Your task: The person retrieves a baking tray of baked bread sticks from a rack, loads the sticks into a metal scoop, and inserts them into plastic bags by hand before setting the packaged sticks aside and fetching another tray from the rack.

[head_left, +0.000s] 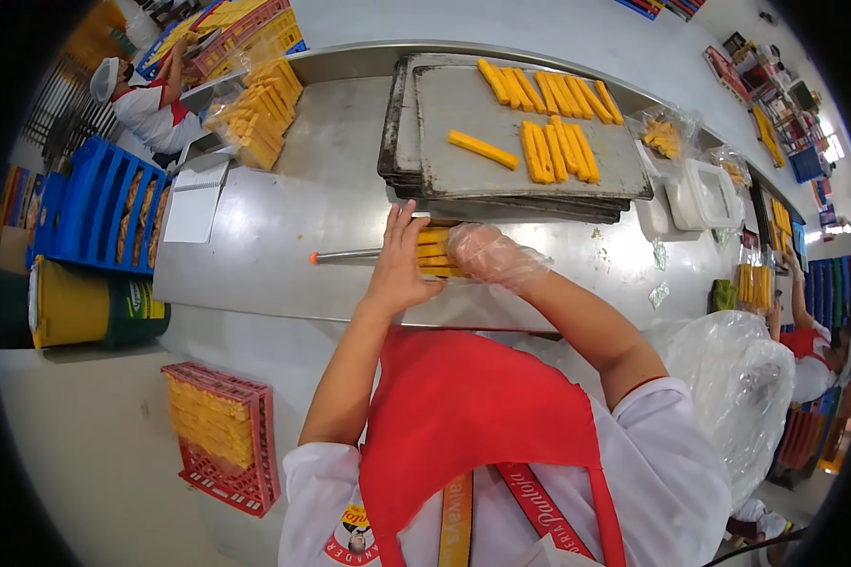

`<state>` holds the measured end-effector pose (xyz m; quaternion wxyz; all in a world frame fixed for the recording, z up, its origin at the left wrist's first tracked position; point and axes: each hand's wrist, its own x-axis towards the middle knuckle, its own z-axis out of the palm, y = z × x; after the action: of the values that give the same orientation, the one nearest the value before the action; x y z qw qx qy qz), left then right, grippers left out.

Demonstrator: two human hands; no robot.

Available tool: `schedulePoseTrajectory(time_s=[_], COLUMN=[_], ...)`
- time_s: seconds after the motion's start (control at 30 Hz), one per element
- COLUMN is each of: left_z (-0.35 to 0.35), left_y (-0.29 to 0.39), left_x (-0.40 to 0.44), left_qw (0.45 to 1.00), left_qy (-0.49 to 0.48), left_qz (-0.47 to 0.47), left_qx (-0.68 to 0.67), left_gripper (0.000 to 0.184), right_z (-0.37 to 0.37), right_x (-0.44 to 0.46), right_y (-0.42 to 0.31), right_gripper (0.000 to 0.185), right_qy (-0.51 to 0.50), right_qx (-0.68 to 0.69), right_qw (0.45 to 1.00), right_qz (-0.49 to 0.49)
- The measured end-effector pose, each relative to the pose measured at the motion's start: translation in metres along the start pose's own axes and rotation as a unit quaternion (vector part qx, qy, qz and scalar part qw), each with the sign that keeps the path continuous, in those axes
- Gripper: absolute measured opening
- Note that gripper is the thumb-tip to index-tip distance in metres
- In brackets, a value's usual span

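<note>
Between my two hands lies a small group of yellow breadsticks (432,250) on the metal table. My left hand (399,265) is bare and steadies their left side, with its fingers stretched along the far edge and its thumb round the near edge. A clear plastic glove covers my right hand (482,251), which is closed over their right ends; its fingertips are partly hidden. From beneath my left hand a metal rod with an orange tip (345,255) sticks out to the left. Just beyond, more breadsticks (560,151) lie in rows on a stack of dark-edged baking trays (463,104).
Bagged breadsticks (260,113) and an open notebook (195,203) are at the table's left. A white plastic tub (704,196) stands at the right. Blue crates (99,208) and a red crate (222,435) are off to the left. Co-workers (156,109) are at both sides.
</note>
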<state>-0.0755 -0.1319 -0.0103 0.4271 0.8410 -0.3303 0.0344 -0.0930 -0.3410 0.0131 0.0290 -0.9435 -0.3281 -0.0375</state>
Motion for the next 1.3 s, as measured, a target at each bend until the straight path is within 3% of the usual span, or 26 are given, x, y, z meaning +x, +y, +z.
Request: schedulePoseTrajectory(time_s=[0.13,0.33,0.4,0.47,0.53,0.6,0.67,0.7,0.77,0.8,0.87,0.9,0.97,1.03,1.1,1.17,1.3], left_z=[0.001,0.000,-0.002,0.001,0.000,-0.004,0.000,0.003,0.002,0.000,-0.001,-0.002,0.000,0.001,0.004,0.002,0.002], left_y=[-0.001,0.001,0.006,0.006,0.006,0.011,0.004,0.003,-0.003,-0.005,-0.005,-0.006,-0.009,-0.009,-0.010,-0.011,-0.005], left_x=[-0.001,-0.003,0.000,0.000,0.001,0.000,-0.001,-0.001,-0.005,-0.005,-0.007,-0.007,-0.008,-0.007,-0.008,-0.006,-0.003], left_qw=[1.000,1.000,0.999,0.999,0.998,0.998,0.997,0.996,0.996,0.996,0.996,0.996,0.995,0.995,0.995,0.994,0.995], left_qy=[-0.006,-0.012,-0.027,-0.004,-0.008,-0.025,-0.014,-0.020,-0.010,-0.012,-0.018,-0.018,-0.009,-0.014,-0.016,-0.024,-0.020], left_qz=[-0.014,-0.004,-0.018,0.004,0.026,0.010,0.048,0.075,0.040,0.049,0.041,0.042,0.064,0.059,0.035,0.049,0.037], left_qx=[0.001,0.022,0.041,0.054,0.051,0.064,0.060,0.052,0.078,0.077,0.078,0.078,0.078,0.084,0.096,0.090,0.092], left_gripper=[0.104,0.104,0.100,0.099,0.097,0.097,0.098,0.098,0.103,0.103,0.105,0.105,0.107,0.106,0.106,0.104,0.099], right_z=[-0.002,0.013,0.022,0.011,0.007,0.007,-0.011,0.003,0.031,0.016,-0.024,-0.032,-0.049,-0.059,-0.039,-0.010,-0.036], right_x=[0.006,0.022,0.024,0.028,0.029,0.029,0.026,0.030,0.034,0.035,0.039,0.042,0.057,0.074,0.095,0.109,0.086], right_y=[0.005,0.001,0.008,0.004,0.007,0.003,0.006,0.004,0.012,0.013,0.004,0.010,0.027,0.034,0.049,0.058,0.019], right_gripper=[0.010,0.011,0.007,0.005,0.011,0.010,0.012,0.013,0.012,0.012,0.014,0.014,0.016,0.017,0.016,0.023,0.017], right_qy=[0.032,-0.026,-0.022,-0.070,-0.056,-0.056,-0.048,-0.079,-0.009,-0.006,-0.046,-0.046,0.100,0.166,0.193,0.202,0.247], right_qx=[0.036,-0.091,-0.008,-0.003,-0.002,0.025,0.024,-0.002,0.029,0.025,0.037,0.036,0.072,0.021,0.077,-0.017,0.032], right_qw=[0.996,0.993,0.992,0.988,0.979,0.986,0.979,0.988,0.989,0.990,0.998,0.998,0.990,0.971,0.953,0.965,0.958], right_qz=[-0.069,-0.073,-0.121,-0.135,-0.196,-0.155,-0.199,-0.131,-0.144,-0.136,0.019,0.019,0.074,0.169,0.218,0.169,0.143])
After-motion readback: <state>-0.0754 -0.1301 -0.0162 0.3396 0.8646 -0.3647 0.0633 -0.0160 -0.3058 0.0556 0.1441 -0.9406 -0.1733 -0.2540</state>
